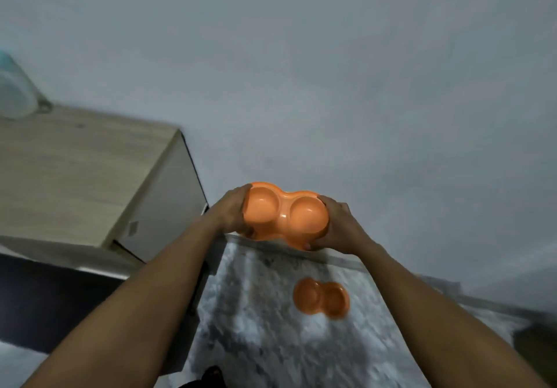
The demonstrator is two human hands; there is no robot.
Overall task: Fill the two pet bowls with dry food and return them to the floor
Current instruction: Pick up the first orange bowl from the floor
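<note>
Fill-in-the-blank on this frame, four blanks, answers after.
1. The left hand and the right hand hold the raised bowl at its ends; number of hands on it: ___.
2. Its two wells are ___.
3. The second bowl sits on the ___, below the hands.
4. Both bowls are ___ in colour.
Missing words: two; empty; floor; orange.
</note>
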